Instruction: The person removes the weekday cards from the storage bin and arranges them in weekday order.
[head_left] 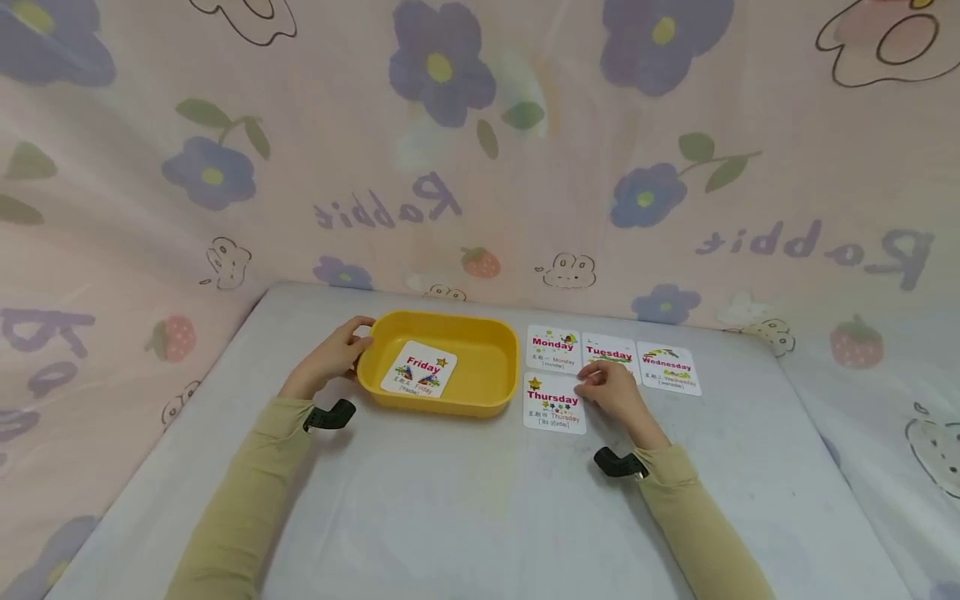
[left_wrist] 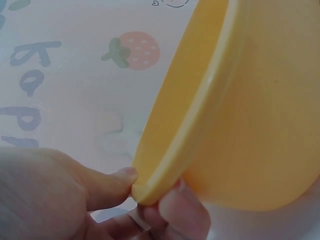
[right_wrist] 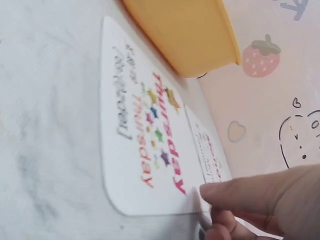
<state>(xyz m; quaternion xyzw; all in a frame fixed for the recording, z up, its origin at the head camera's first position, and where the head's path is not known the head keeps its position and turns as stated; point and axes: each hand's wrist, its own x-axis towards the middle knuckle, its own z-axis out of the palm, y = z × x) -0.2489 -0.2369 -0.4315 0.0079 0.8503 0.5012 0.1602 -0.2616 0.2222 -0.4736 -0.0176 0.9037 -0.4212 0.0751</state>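
Note:
My left hand (head_left: 335, 357) pinches the left rim of a shallow yellow plastic tray (head_left: 480, 406); in the left wrist view the thumb is on top of the rim and the fingers are below. Inside the tray lies a white Friday card (head_left: 420, 369). To its right, my right hand (head_left: 611, 392) pinches the right edge of a Thursday card (head_left: 553, 403), near its upper corner. Directly above is a Monday card (head_left: 553, 348), with a Tuesday card (head_left: 609, 352) and a Wednesday card (head_left: 669, 367) beside it in a row. The right hand partly covers the Tuesday card.
All of this sits on a table with a pale grey cover (head_left: 450, 500). Behind it and at both sides hangs a pink curtain (head_left: 525, 208) with flowers, rabbits and strawberries. Each wrist wears a black device (head_left: 330, 415).

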